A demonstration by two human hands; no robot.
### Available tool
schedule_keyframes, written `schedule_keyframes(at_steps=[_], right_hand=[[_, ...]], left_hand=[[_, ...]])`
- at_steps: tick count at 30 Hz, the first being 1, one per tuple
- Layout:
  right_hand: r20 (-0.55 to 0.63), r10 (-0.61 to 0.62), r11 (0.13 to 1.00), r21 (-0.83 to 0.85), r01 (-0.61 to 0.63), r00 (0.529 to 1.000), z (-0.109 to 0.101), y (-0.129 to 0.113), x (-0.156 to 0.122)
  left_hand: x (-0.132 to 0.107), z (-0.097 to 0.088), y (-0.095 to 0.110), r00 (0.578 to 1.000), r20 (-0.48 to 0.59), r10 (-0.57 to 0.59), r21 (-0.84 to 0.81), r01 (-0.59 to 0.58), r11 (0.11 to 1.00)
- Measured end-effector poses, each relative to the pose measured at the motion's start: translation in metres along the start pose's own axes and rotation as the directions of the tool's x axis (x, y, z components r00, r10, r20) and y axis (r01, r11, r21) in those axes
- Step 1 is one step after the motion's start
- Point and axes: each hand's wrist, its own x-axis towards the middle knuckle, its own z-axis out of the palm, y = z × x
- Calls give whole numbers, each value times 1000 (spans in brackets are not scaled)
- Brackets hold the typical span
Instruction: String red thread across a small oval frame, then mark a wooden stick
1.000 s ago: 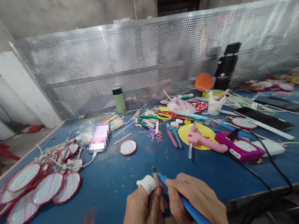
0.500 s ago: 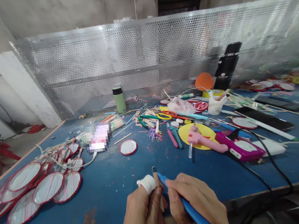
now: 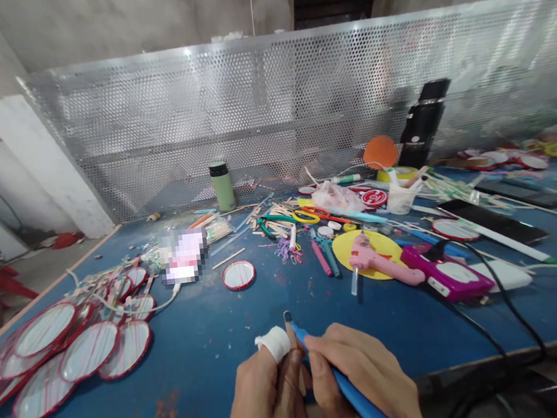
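Observation:
At the near edge of the blue table (image 3: 213, 337), my left hand (image 3: 264, 398) pinches a thin wooden stick (image 3: 290, 332) that stands upright; its thumb wears a white bandage (image 3: 273, 342). My right hand (image 3: 363, 377) is closed round a blue-handled tool (image 3: 350, 395), whose tip touches the stick just beside the bandaged thumb. Both hands press close together.
A heap of red-rimmed white discs (image 3: 67, 347) lies at the left, one single disc (image 3: 238, 274) in the middle. A pink glue gun (image 3: 380, 264), a magenta device (image 3: 447, 277) with black cables, a green bottle (image 3: 222, 186) and scattered sticks and pens fill the far side.
The right hand and blue tool have crept slightly left, closer to the stick. The left hand holds still.

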Motion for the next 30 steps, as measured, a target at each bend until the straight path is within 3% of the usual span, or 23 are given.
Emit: schedule_keyframes(at_steps=[6, 10, 16, 27, 30], right_hand=[[131, -14, 999, -49, 20, 991, -9, -4, 9], [36, -16, 1000, 12, 16, 999, -3, -1, 3], [12, -33, 999, 17, 33, 999, 3, 2, -2], [49, -21, 1000, 6, 21, 999, 2, 1, -4], [-25, 25, 1000, -12, -26, 999, 4, -1, -5]], left_hand=[[-2, 1, -1, 1000, -28, 0, -7, -1, 1000], [-1, 0, 0, 1000, -5, -9, 2, 9, 1000], [-1, 0, 1, 1000, -10, 27, 13, -27, 1000], [0, 0, 0, 1000, -19, -9, -18, 8, 1000], [0, -1, 1, 1000, -12, 3, -17, -3, 1000]])
